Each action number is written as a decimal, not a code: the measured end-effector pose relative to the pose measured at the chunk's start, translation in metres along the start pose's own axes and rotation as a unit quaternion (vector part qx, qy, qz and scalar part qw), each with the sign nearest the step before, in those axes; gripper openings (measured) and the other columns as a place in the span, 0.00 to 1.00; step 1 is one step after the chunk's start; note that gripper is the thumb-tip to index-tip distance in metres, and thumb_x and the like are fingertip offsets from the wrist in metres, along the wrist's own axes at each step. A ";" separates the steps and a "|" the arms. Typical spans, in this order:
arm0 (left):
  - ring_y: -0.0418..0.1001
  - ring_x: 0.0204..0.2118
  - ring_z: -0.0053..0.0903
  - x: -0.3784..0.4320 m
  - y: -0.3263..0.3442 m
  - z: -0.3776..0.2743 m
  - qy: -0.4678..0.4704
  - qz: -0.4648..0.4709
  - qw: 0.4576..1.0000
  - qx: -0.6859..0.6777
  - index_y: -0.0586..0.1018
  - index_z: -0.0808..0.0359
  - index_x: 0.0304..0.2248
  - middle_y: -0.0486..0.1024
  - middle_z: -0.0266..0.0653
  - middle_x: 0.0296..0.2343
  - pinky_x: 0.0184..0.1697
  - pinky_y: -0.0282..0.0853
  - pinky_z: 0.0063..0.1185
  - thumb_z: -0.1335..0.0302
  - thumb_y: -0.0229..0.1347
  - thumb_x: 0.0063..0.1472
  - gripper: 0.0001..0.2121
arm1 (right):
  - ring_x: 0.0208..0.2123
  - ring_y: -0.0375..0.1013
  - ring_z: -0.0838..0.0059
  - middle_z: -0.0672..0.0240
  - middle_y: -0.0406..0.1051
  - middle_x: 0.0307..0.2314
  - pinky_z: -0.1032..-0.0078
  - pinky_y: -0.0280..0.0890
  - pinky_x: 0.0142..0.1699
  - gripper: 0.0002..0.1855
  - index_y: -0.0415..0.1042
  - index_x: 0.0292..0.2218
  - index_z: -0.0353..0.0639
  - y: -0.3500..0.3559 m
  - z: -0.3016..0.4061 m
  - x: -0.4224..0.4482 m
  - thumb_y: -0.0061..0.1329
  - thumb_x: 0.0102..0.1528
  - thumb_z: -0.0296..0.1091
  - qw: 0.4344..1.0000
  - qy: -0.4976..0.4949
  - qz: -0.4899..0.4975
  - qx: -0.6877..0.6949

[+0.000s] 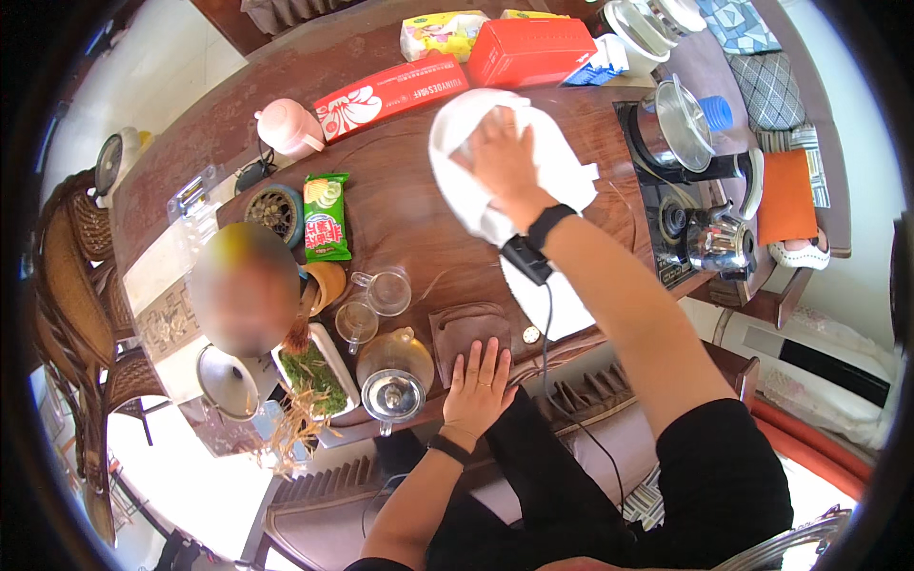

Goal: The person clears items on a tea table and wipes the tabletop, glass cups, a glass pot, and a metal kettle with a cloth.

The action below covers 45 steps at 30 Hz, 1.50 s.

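Observation:
My right hand (503, 153), blurred by motion, is on a bunched white cloth (564, 157) on the wooden table; its fingertips are hard to make out. A black device (527, 258) with a cable lies against the cloth beside my right wrist. Near the table's front edge, my left hand (477, 378) lies palm down with spread fingers, partly over a folded brown cloth (468, 325). To its left stands a glass teapot (394, 385) with a metal lid. Two glass cups (390, 291) (357, 321) stand behind the teapot. A small round white piece (531, 335) lies right of the brown cloth.
A planter (318, 375) and a green snack packet (327, 218) are on the left. Along the back stand a pink kettle (289, 128), a long red box (393, 96) and a larger red box (532, 50). At right, a black hob (671, 264) bears a glass kettle (717, 239).

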<state>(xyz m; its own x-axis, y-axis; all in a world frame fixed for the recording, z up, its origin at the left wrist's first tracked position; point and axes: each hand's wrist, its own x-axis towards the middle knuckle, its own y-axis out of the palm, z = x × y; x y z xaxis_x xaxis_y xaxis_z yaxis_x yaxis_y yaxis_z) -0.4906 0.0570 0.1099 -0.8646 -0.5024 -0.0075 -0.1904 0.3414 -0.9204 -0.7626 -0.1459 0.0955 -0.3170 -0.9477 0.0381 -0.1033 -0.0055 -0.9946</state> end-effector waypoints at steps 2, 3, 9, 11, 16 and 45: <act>0.50 0.60 0.41 -0.001 -0.001 0.000 0.004 0.014 1.000 0.003 0.63 0.60 0.54 0.52 0.44 0.58 0.59 0.49 0.39 0.53 0.53 0.52 0.32 | 0.60 0.47 0.56 0.58 0.57 0.54 0.42 0.46 0.56 0.29 0.65 0.49 0.39 -0.029 0.026 0.011 0.43 0.53 0.52 0.994 -0.016 -0.007 0.108; 0.50 0.60 0.41 0.000 -0.002 -0.001 0.003 0.014 1.000 0.004 0.63 0.60 0.54 0.52 0.44 0.58 0.59 0.49 0.39 0.53 0.53 0.52 0.32 | 0.60 0.47 0.55 0.54 0.55 0.55 0.42 0.47 0.56 0.30 0.65 0.48 0.37 -0.038 0.029 0.017 0.43 0.53 0.53 0.991 -0.037 -0.005 0.131; 0.50 0.61 0.38 -0.002 0.001 -0.001 -0.020 0.030 0.999 0.005 0.63 0.57 0.54 0.53 0.40 0.58 0.59 0.49 0.38 0.54 0.55 0.49 0.34 | 0.58 0.52 0.62 0.66 0.61 0.51 0.46 0.48 0.56 0.25 0.66 0.48 0.46 -0.030 0.045 0.018 0.45 0.52 0.49 0.969 -0.183 -0.071 0.152; 0.50 0.60 0.38 -0.002 -0.002 -0.002 -0.021 0.012 1.000 -0.003 0.64 0.57 0.54 0.53 0.40 0.58 0.59 0.50 0.38 0.55 0.56 0.48 0.33 | 0.55 0.54 0.61 0.63 0.63 0.48 0.50 0.52 0.53 0.19 0.69 0.40 0.42 -0.034 0.030 0.008 0.47 0.50 0.45 0.937 -0.267 -0.092 0.204; 0.61 0.53 0.32 0.005 -0.010 -0.002 0.009 -0.044 0.999 -0.024 0.69 0.58 0.49 0.66 0.36 0.47 0.55 0.56 0.37 0.58 0.58 0.47 0.29 | 0.55 0.56 0.62 0.64 0.65 0.46 0.50 0.47 0.58 0.20 0.71 0.39 0.45 -0.042 -0.029 -0.068 0.50 0.47 0.47 0.962 -0.243 0.011 0.127; 0.68 0.36 0.19 0.032 -0.072 -0.059 -0.468 -0.219 0.696 -0.499 0.73 0.69 0.38 0.73 0.36 0.32 0.40 0.64 0.19 0.75 0.46 0.63 0.08 | 0.55 0.52 0.43 0.51 0.65 0.45 0.37 0.44 0.54 0.25 0.72 0.37 0.35 -0.041 0.014 -0.032 0.49 0.48 0.51 0.975 -0.162 -0.008 0.152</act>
<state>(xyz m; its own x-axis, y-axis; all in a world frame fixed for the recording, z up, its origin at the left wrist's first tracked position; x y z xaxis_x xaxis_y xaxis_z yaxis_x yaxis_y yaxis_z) -0.5321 0.0631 0.1994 -0.0299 -0.8698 -0.4925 -0.9721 0.1400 -0.1882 -0.7353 -0.1202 0.1334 0.0020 -0.9975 0.0706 0.1942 -0.0689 -0.9785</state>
